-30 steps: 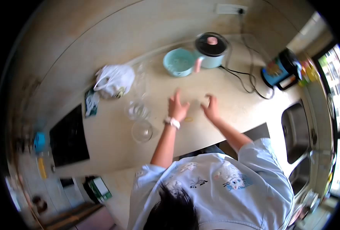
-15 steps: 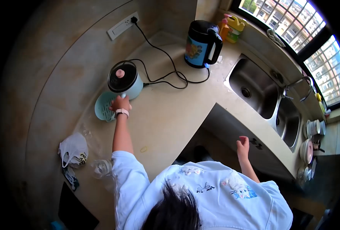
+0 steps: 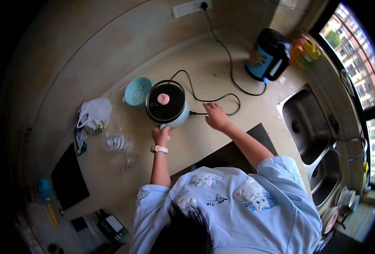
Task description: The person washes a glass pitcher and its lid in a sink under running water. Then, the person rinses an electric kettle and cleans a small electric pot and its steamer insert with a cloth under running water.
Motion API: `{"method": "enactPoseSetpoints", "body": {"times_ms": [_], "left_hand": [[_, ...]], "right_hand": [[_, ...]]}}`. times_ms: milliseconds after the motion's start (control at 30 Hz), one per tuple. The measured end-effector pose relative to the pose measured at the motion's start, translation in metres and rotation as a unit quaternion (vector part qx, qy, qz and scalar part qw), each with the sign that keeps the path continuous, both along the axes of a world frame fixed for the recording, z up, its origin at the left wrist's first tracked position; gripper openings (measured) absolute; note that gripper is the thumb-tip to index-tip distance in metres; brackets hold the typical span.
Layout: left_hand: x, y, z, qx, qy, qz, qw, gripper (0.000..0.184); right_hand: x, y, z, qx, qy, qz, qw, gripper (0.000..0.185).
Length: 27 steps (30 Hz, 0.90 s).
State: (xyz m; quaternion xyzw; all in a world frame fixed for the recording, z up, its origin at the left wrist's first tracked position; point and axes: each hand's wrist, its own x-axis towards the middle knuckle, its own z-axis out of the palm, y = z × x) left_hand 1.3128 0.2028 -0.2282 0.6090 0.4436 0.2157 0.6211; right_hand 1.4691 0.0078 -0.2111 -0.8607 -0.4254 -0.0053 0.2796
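On the counter (image 3: 196, 139), the pot (image 3: 172, 109) is gripped at its handle (image 3: 163, 126) by the left hand (image 3: 161, 136); the right hand (image 3: 216, 117) is spread loosely near the cord (image 3: 240, 103). Positioning seems underway; steadiness is called for.

Left hand (image 3: 161, 136) gripping the pot (image 3: 180, 120) by its handle (image 3: 162, 126), right hand (image 3: 216, 117) at the cord (image 3: 192, 113).
A dark lid (image 3: 166, 111) with a pink knob (image 3: 163, 99) covers the pot; a strainer (image 3: 138, 91) sits just beside it, a kettle (image 3: 259, 59) near the sink (image 3: 309, 131).
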Motion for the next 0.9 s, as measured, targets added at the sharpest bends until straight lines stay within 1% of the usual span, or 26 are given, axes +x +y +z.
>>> {"method": "enactPoseSetpoints", "body": {"times_ms": [33, 67, 100, 133, 167, 233, 267, 300, 333, 367, 400, 433, 467, 533, 567, 600, 633, 700, 733, 767, 833, 900], "left_hand": [[-0.005, -0.002, 0.003, -0.007, 0.045, 0.000, 0.999, 0.016], [-0.009, -0.003, -0.006, -0.008, 0.047, 0.017, 0.999, 0.016], [-0.010, -0.002, -0.020, 0.065, 0.049, 0.031, 0.996, 0.018], [-0.009, -0.006, -0.020, 0.138, 0.053, 0.042, 0.988, 0.020], [-0.007, -0.011, -0.021, 0.155, 0.071, 0.051, 0.984, 0.023], [-0.007, -0.017, -0.005, 0.223, 0.079, 0.066, 0.969, 0.022], [-0.011, -0.015, 0.001, 0.220, 0.084, 0.076, 0.969, 0.022], [-0.012, -0.010, 0.007, 0.227, 0.101, 0.055, 0.967, 0.020], [-0.016, -0.009, 0.012, 0.231, 0.121, 0.035, 0.965, 0.019], [-0.020, -0.011, 0.018, 0.227, 0.123, 0.049, 0.965, 0.019], [-0.023, -0.011, 0.027, 0.187, 0.120, 0.021, 0.975, 0.019], [-0.024, -0.011, 0.032, 0.147, 0.114, -0.008, 0.982, 0.018], [-0.023, -0.009, 0.016, 0.209, 0.113, 0.007, 0.971, 0.012], [-0.018, -0.011, 0.010, 0.220, 0.107, 0.032, 0.969, 0.011], [-0.018, -0.014, 0.007, 0.228, 0.104, 0.047, 0.967, 0.011], [-0.016, -0.016, 0.019, 0.187, 0.133, 0.049, 0.972, 0.016], [-0.014, -0.010, 0.019, 0.189, 0.129, 0.053, 0.972, 0.016], [-0.019, -0.005, 0.011, 0.188, 0.145, 0.027, 0.971, 0.017], [-0.020, -0.006, 0.014, 0.185, 0.149, 0.025, 0.971, 0.017], [-0.024, -0.011, 0.014, 0.183, 0.153, 0.026, 0.971, 0.017], [-0.020, -0.013, 0.017, 0.220, 0.159, 0.015, 0.962, 0.017], [-0.017, -0.018, 0.014, 0.208, 0.165, 0.018, 0.964, 0.017]], "right_hand": [[0.006, 0.019, -0.002, -0.046, -0.027, 0.011, 0.999, 0.031], [0.011, 0.030, -0.002, -0.165, -0.009, 0.048, 0.985, 0.024], [0.012, 0.040, -0.004, -0.281, 0.003, 0.083, 0.956, 0.020], [0.009, 0.047, -0.010, -0.273, 0.022, 0.076, 0.959, 0.015], [0.005, 0.051, -0.016, -0.272, 0.018, 0.088, 0.958, 0.015], [-0.007, 0.053, -0.027, -0.285, -0.011, 0.105, 0.953, 0.016], [-0.014, 0.054, -0.033, -0.269, 0.025, 0.094, 0.958, 0.016], [-0.018, 0.054, -0.035, -0.271, 0.020, 0.105, 0.957, 0.016], [-0.022, 0.051, -0.038, -0.273, 0.036, 0.104, 0.956, 0.019], [-0.023, 0.047, -0.038, -0.275, 0.051, 0.103, 0.954, 0.024], [-0.014, 0.040, -0.028, -0.233, 0.060, 0.141, 0.960, 0.023], [-0.002, 0.038, -0.028, -0.190, 0.009, 0.188, 0.963, 0.020], [0.008, 0.038, -0.028, -0.208, -0.013, 0.214, 0.954, 0.020], [0.011, 0.045, -0.029, -0.223, -0.038, 0.240, 0.944, 0.021], [0.004, 0.047, -0.040, -0.244, -0.032, 0.194, 0.949, 0.021], [-0.003, 0.048, -0.041, -0.264, -0.029, 0.146, 0.953, 0.021], [-0.012, 0.049, -0.043, -0.260, -0.034, 0.130, 0.956, 0.022], [-0.014, 0.047, -0.042, -0.256, -0.025, 0.167, 0.952, 0.022], [-0.007, 0.047, -0.051, -0.248, -0.047, 0.189, 0.949, 0.022], [0.004, 0.045, -0.056, -0.245, -0.041, 0.207, 0.946, 0.022], [0.025, 0.045, -0.029, -0.206, -0.093, 0.287, 0.931, 0.022], [0.033, 0.052, -0.035, -0.204, -0.102, 0.294, 0.928, 0.021]]}}
